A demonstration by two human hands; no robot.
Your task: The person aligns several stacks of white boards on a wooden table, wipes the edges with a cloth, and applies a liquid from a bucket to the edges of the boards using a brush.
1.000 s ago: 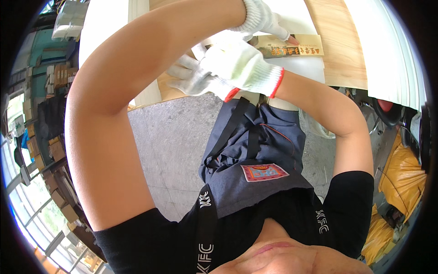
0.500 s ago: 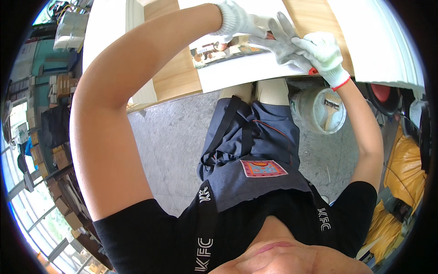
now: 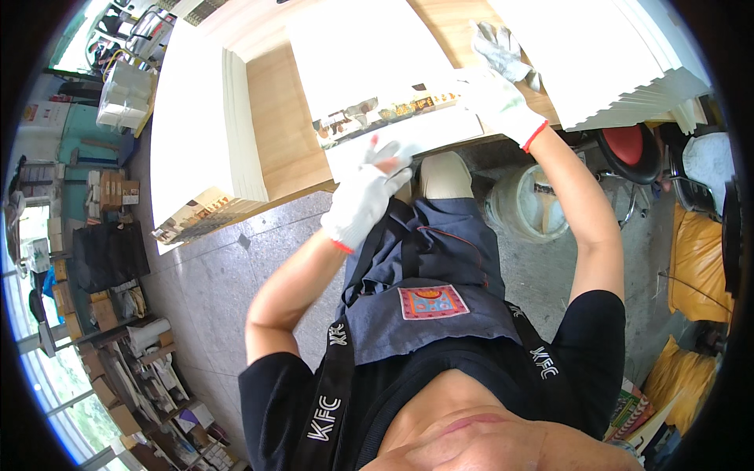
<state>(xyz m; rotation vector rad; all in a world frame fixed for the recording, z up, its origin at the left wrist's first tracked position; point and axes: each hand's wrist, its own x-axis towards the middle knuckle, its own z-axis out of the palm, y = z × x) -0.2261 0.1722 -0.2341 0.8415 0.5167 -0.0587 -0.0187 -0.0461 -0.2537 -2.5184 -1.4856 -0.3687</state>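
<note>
White sheets [image 3: 369,55] with a printed picture strip [image 3: 385,112] along their near edge lie on the wooden table [image 3: 287,129]. My left hand [image 3: 365,196], in a white knit glove with bare fingertips showing, is over the table's front edge close to the near side of the sheets. Its fingers are apart and slightly blurred, with nothing seen in them. My right hand [image 3: 503,106], also in a white glove, reaches flat onto the right end of the printed strip; its fingertips fade into the bright paper. Just beyond it, a loose grey glove [image 3: 501,53] lies on the wood.
White stacks stand on the table at left [image 3: 204,118] and right [image 3: 620,63]. Under the table's right part are a bucket [image 3: 522,200] with a brush [image 3: 546,200] and a red-seated stool [image 3: 628,149]. Shelves with boxes [image 3: 118,192] line the left; yellow sacks [image 3: 695,259] lie at right.
My left hand has drawn back from the far right to the table's front edge. The grey glove, earlier between my hands, now lies loose farther back. My right hand has shifted left onto the sheets.
</note>
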